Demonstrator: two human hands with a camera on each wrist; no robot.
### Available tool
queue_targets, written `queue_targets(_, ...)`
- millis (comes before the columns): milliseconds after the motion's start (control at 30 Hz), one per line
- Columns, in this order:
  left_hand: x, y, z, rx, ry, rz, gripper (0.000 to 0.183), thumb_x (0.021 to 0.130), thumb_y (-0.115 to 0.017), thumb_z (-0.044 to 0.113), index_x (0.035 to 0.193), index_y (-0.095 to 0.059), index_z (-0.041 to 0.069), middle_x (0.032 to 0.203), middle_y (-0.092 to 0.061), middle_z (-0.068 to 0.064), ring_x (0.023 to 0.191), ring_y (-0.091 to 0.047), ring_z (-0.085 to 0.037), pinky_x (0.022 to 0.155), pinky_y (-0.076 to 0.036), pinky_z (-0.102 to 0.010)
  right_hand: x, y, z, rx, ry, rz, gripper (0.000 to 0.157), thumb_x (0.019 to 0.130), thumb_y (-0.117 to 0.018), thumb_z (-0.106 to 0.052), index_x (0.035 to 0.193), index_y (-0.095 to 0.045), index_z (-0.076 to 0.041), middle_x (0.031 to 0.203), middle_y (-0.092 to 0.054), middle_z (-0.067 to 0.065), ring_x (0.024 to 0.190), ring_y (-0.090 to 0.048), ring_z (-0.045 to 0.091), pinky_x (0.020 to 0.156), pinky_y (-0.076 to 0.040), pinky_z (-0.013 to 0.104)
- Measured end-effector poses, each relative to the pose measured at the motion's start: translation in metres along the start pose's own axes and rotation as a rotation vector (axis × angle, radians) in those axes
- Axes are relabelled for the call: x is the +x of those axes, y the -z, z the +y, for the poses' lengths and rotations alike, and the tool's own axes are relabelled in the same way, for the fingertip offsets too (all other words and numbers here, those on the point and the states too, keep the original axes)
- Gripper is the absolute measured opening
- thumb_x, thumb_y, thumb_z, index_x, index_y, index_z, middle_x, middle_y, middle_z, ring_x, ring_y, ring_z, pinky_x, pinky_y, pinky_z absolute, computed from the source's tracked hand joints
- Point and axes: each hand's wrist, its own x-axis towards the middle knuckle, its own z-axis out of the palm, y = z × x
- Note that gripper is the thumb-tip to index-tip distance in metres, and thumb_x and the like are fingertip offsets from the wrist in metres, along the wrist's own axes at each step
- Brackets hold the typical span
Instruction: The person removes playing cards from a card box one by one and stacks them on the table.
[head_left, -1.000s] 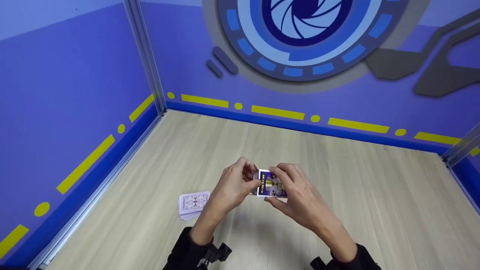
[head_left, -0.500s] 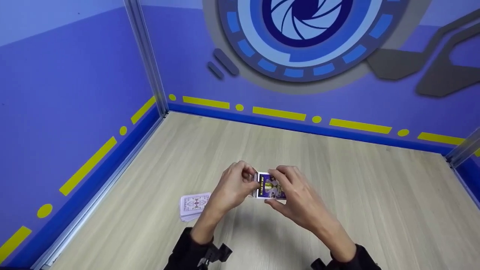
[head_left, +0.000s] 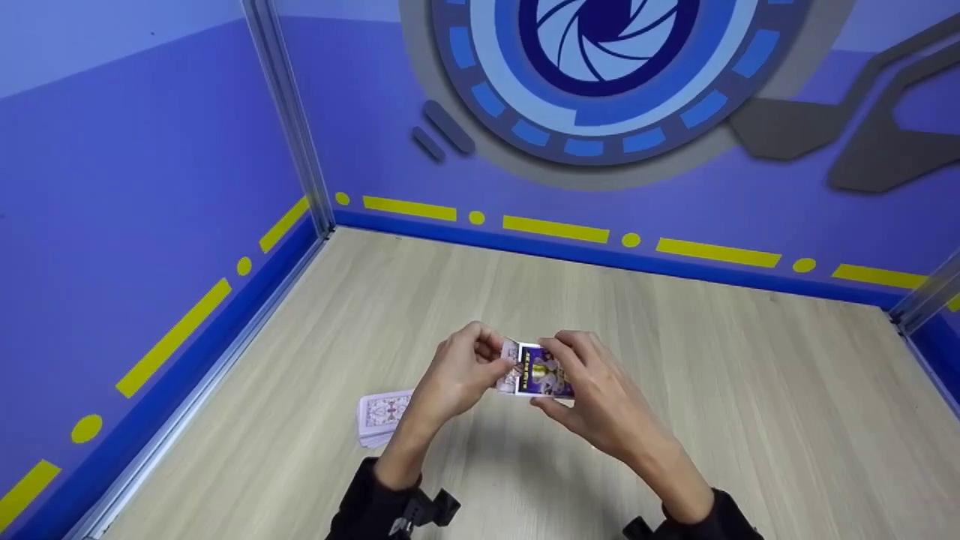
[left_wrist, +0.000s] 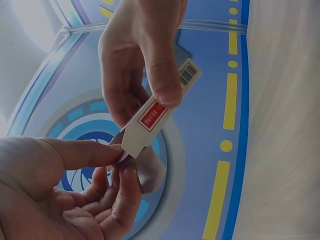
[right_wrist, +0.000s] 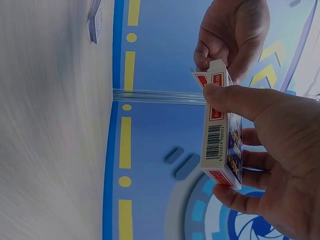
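In the head view a playing card box (head_left: 538, 373) with a purple, yellow-printed face is held above the table. My right hand (head_left: 600, 394) grips it from the right, thumb on one long edge and fingers on the other. At its left end, my left hand (head_left: 461, 371) pinches a pale patterned piece (head_left: 507, 381) between thumb and fingers; whether this is a flap or cards, I cannot tell. The right wrist view shows the box's barcode side (right_wrist: 215, 142) and a raised end flap (right_wrist: 200, 77). A stack of playing cards (head_left: 381, 420) lies back-up beside my left forearm.
The wooden table (head_left: 750, 390) runs to a blue back wall (head_left: 525, 165) and a blue left wall (head_left: 150, 195). A metal post (head_left: 289, 112) stands where they meet. The card stack is partly overlapped by my left forearm in the head view.
My left thumb and fingers have shifted slightly left, and more of the patterned piece shows at the box's end. My right hand keeps its grip; the card stack stays on the table.
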Motion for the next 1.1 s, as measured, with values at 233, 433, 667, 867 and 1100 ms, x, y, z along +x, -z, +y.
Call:
queue_targets(233, 0.002, 0.001, 0.000, -0.027, 0.015, 0.007, 0.017, 0.094, -0.073, 0.006, 0.106, -0.061, 0.004, 0.090, -0.073, -0.005, 0.080, -0.067, -0.015, 0.068, -0.054, -0.031, -0.001, -0.001, 0.001, -0.005, -0.031, -0.017, 0.077, 0.075, -0.095, -0.029, 0.138, -0.058, -0.008, 0.130, -0.056, 0.008, 0.115, -0.056, 0.022, 0.094, -0.054, 0.040)
queue_targets(433, 0.000, 0.002, 0.000, -0.035, -0.044, 0.042, 0.032, 0.093, -0.073, 0.003, 0.123, -0.065, -0.001, 0.094, -0.076, -0.007, 0.081, -0.069, -0.014, 0.068, -0.052, -0.031, -0.001, -0.002, 0.003, -0.006, -0.049, -0.028, 0.075, 0.076, -0.095, -0.031, 0.138, -0.058, -0.008, 0.130, -0.056, 0.008, 0.115, -0.056, 0.023, 0.095, -0.054, 0.041)
queue_targets(667, 0.002, 0.008, 0.002, 0.134, -0.130, 0.073, 0.034, 0.095, -0.066, -0.001, 0.128, -0.069, 0.005, 0.109, -0.065, -0.006, 0.085, -0.061, -0.014, 0.066, -0.050, -0.026, -0.001, -0.002, 0.008, -0.004, -0.076, -0.025, 0.075, 0.076, -0.094, -0.030, 0.138, -0.058, -0.007, 0.132, -0.056, 0.010, 0.115, -0.057, 0.025, 0.094, -0.053, 0.043)
queue_targets(867, 0.000, 0.012, -0.001, 0.326, -0.207, -0.011, 0.044, 0.093, -0.068, 0.006, 0.137, -0.064, 0.007, 0.122, -0.049, -0.006, 0.093, -0.054, -0.017, 0.078, -0.047, -0.029, -0.001, -0.003, 0.011, -0.014, -0.071, -0.034, 0.075, 0.076, -0.094, -0.030, 0.137, -0.058, -0.006, 0.131, -0.057, 0.010, 0.117, -0.057, 0.025, 0.095, -0.053, 0.044)
queue_targets(1100, -0.003, 0.011, -0.005, 0.583, -0.352, -0.041, 0.064, 0.076, -0.094, 0.023, 0.129, -0.063, 0.004, 0.134, -0.046, -0.011, 0.119, -0.049, -0.025, 0.099, -0.048, -0.040, -0.001, -0.003, 0.011, -0.028, -0.062, -0.057, 0.073, 0.076, -0.094, -0.031, 0.136, -0.060, -0.008, 0.130, -0.057, 0.009, 0.118, -0.057, 0.025, 0.096, -0.053, 0.044)
